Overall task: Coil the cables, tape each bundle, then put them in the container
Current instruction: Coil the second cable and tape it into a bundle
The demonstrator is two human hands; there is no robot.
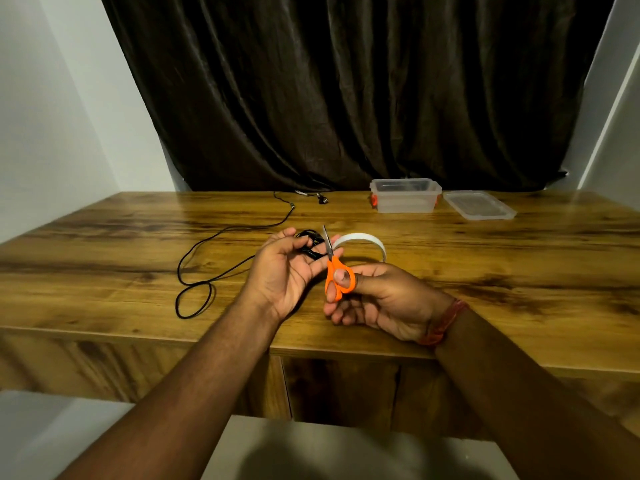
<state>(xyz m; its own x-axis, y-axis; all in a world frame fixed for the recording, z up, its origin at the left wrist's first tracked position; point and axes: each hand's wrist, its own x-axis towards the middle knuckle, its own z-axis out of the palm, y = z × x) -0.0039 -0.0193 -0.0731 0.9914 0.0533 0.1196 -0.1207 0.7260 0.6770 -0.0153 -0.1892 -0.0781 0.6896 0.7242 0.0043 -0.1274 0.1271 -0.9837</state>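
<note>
- Centre of frame: your left hand (287, 268) grips the coiled cable bundle (311, 244), fingers curled round it; keep that grip tight so the loops stay gathered.
- Your right hand (374, 299) holds the orange scissors (337, 271), thumb through a ring, blades nearly together at the white tape strip (363, 241).
- Hold the strip taut and cut close to the bundle, blades clear of the wire.
- Left of centre: a loose black cable (207, 268) lies uncoiled on the table (104, 237).
- Upper right: the clear container (405, 196) stands open, its lid (479, 205) beside it.
</note>
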